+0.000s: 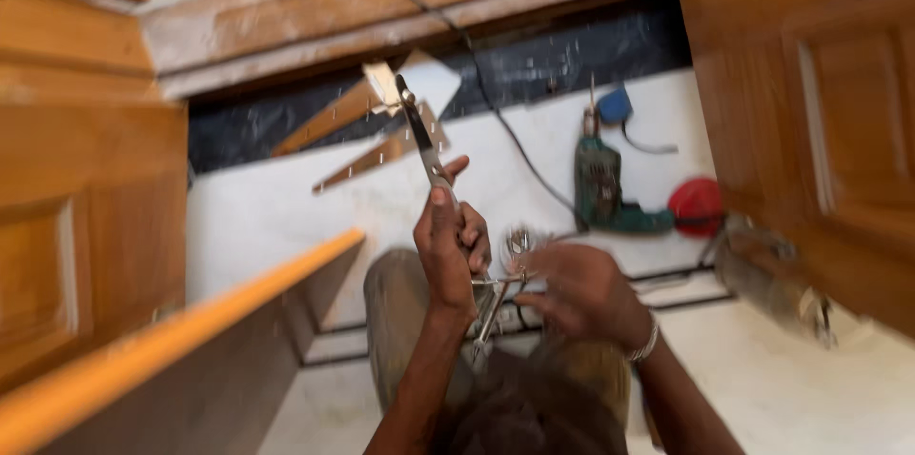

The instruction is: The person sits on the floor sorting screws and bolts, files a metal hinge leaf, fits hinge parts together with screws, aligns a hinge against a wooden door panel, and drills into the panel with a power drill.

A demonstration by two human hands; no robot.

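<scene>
My left hand (446, 250) is shut around a long, slim metal tool (419, 131) that points up and away from me, with my thumb laid along its shaft. My right hand (581, 293), with a metal bracelet on the wrist, pinches a small shiny metal part (518, 243) just to the right of the left hand. More metal pieces (489, 314) hang between the two hands, over my knees. The picture is blurred, so I cannot tell how the metal parts join.
A green power drill (602, 190) lies on the pale floor ahead, with a red round object (696, 205) and a blue one (615, 104) near it. A black cable (496, 107) crosses the floor. Wooden panelled doors (820, 121) stand right and left. Wood offcuts (362, 131) lie ahead, and a wooden board edge (191, 322) is close at left.
</scene>
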